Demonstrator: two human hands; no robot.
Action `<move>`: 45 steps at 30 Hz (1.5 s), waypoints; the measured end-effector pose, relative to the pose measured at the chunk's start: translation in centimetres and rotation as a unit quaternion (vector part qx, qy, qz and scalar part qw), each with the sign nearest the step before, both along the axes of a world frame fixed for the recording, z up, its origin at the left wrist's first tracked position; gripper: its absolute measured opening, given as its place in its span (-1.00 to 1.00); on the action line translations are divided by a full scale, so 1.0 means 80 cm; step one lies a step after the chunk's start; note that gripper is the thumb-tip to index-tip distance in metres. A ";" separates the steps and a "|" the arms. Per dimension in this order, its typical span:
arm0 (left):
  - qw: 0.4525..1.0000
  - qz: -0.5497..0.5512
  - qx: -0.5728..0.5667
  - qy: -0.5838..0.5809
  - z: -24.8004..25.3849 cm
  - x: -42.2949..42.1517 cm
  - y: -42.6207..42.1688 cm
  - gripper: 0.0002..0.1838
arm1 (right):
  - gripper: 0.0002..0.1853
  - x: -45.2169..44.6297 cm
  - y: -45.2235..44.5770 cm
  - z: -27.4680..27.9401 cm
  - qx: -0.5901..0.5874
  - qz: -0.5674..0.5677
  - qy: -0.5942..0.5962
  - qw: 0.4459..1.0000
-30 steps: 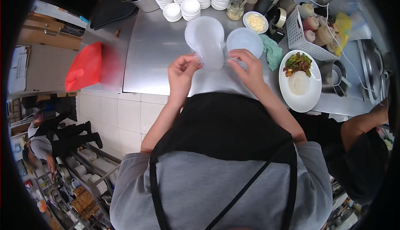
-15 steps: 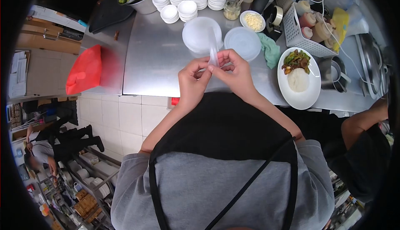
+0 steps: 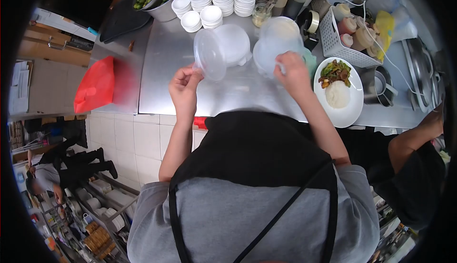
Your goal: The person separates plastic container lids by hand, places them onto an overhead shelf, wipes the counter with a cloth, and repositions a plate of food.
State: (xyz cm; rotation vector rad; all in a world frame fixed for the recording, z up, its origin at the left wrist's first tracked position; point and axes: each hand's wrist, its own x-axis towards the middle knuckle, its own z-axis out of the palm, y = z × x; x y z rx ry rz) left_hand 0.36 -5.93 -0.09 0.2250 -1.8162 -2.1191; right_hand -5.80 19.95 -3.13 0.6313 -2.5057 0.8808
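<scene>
My left hand (image 3: 184, 81) pinches the edge of a round translucent plastic lid (image 3: 209, 55), tilted in front of a round plastic container (image 3: 234, 44) on the steel counter. My right hand (image 3: 293, 70) is closed on the edge of a second translucent lid (image 3: 281, 28). That lid hangs over another round plastic piece (image 3: 264, 57) and partly veils a small bowl of pale chopped food behind it. A green cloth (image 3: 310, 62) lies just beyond my right hand.
A plate (image 3: 350, 113) of rice and stir-fry stands right, near a white basket (image 3: 328, 39) of bottles. Stacked white dishes (image 3: 211, 14) line the back. A red bag (image 3: 97, 86) lies left. A person's arm (image 3: 414, 136) is at right; another person (image 3: 50, 172) is far left.
My hands, close together around the edge-on translucent plastic before, have moved apart. Each now holds a separate lid, the left one to the left and the right one to the right.
</scene>
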 end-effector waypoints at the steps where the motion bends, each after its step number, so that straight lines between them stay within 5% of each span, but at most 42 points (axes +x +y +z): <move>1: 1.000 -0.002 0.001 0.002 0.001 -0.001 0.002 -0.98 | -0.88 -0.005 0.002 -0.028 0.110 0.013 0.052 0.992; 4: 1.000 -0.003 -0.014 0.008 0.000 0.003 0.007 -0.97 | -0.86 -0.008 0.002 -0.087 0.241 0.019 0.032 0.970; 8: 1.000 -0.019 -0.013 -0.007 -0.002 0.009 0.014 -0.96 | -0.84 -0.002 0.000 -0.086 0.226 0.012 0.023 0.974; 11: 0.999 -0.042 -0.003 -0.022 -0.003 0.012 0.024 -0.96 | -0.84 0.008 -0.009 -0.041 0.149 0.009 -0.016 0.989; 13: 0.998 -0.053 -0.008 -0.035 -0.004 0.012 0.034 -0.96 | -0.80 0.020 -0.025 -0.010 -0.058 0.040 -0.070 0.995; 14: 0.997 -0.061 -0.007 -0.036 -0.004 0.012 0.041 -0.96 | -0.80 0.029 -0.037 0.005 -0.059 0.039 -0.073 0.995; 16: 0.995 -0.084 -0.021 -0.041 -0.002 0.017 0.053 -0.96 | -0.78 0.049 -0.061 0.032 -0.281 0.126 -0.283 0.909; 20: 0.992 -0.109 -0.053 -0.035 0.012 0.026 0.071 -0.88 | -0.82 0.058 -0.080 0.054 -0.361 0.119 -0.334 0.863; 26: 0.985 -0.147 0.064 -0.069 0.024 0.026 0.068 -0.85 | -0.82 0.062 -0.079 0.058 -0.358 0.143 -0.329 0.862; 36: 0.983 -0.167 0.066 -0.042 0.023 0.030 0.062 -0.87 | -0.84 0.059 -0.073 0.062 -0.341 0.166 -0.374 0.846; 45: 0.984 -0.166 0.055 -0.036 0.028 0.032 0.062 -0.90 | -0.90 0.052 -0.065 0.067 -0.424 0.181 -0.479 0.747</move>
